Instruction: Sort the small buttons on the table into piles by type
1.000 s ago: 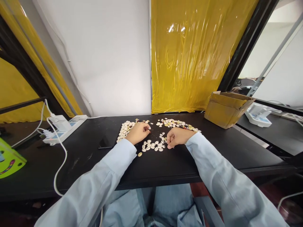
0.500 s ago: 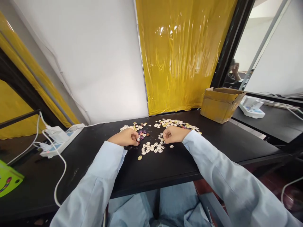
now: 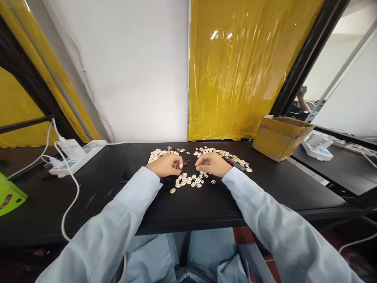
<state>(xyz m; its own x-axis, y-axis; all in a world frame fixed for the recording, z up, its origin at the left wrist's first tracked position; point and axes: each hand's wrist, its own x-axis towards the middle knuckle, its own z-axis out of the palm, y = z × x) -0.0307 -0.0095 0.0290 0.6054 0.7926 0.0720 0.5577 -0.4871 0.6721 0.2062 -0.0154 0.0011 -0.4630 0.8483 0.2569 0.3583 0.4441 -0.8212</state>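
My left hand (image 3: 168, 164) hovers over the black table with fingers pinched together; a small piece at the fingertips is too tiny to make out. To its right, my right hand (image 3: 209, 163) has thumb and fingertips drawn close, and what they hold, if anything, cannot be seen. Small cream oval pieces with two holes (image 3: 187, 180) lie in a loose cluster just below both hands. Behind my left hand is a second pile of pale pieces (image 3: 156, 154). More pieces (image 3: 232, 157) spread in an arc behind my right hand, beside a dark slim tool (image 3: 236, 164).
A cardboard box (image 3: 279, 137) stands at the back right of the black table (image 3: 200, 208). At the left lies a white power strip (image 3: 78, 160) with plugs and a hanging cable. A green object (image 3: 10, 194) sits at the far left. Another person's arm shows behind the frame at right.
My two hands have come closer together, the left one moving right over the dark and purple pieces. The camera view has shifted slightly.
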